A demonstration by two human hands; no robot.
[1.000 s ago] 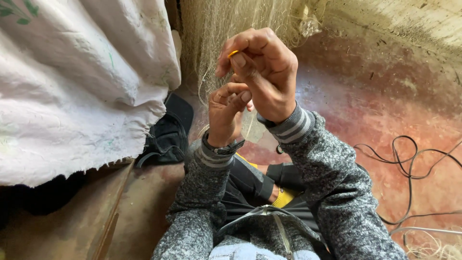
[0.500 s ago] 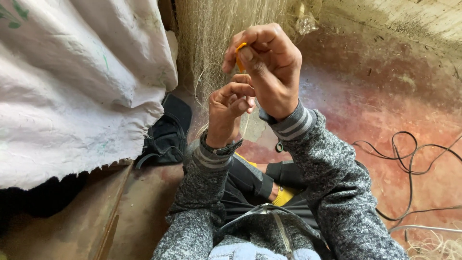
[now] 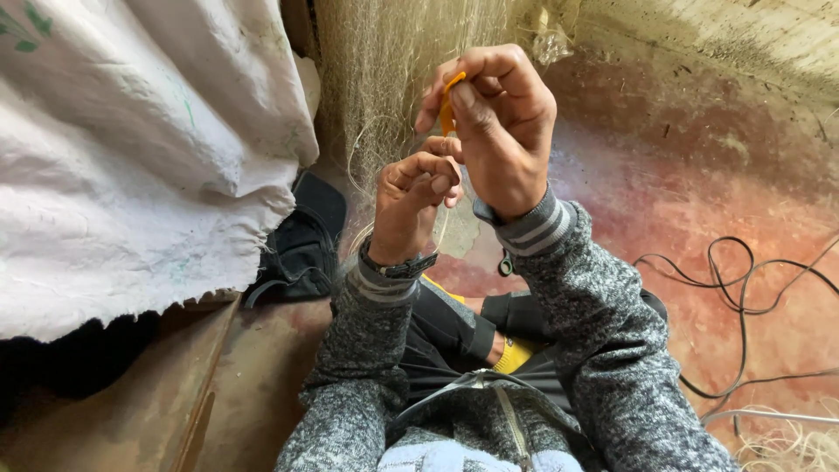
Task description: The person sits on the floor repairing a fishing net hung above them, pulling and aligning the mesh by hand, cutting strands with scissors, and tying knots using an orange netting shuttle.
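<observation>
A small orange needle was pinched between the thumb and fingers of the right hand, which was raised in front of the hanging net. The fingers were curled tight around the needle, so that only its upper curved edge was seen. Just below the needle, the left hand was held as a loose fist, its fingertips pressed against the thumb; a strand of the net appeared to be gripped there, though the thread was too fine for this to be told with certainty. The two hands were touching, or nearly so, at the knuckles. A dark watch was worn on the left wrist, below the needle. Both arms were covered by grey sleeves with striped cuffs. Pale loops of line were seen hanging from the net beside the left hand. Left of the needle, a large white cloth was draped, and a black bag was lying under its edge. Well to the right of the needle, a black cable was coiled on the reddish floor. Far below the needle, at the lap, a piece of yellow fabric was partly shown.
</observation>
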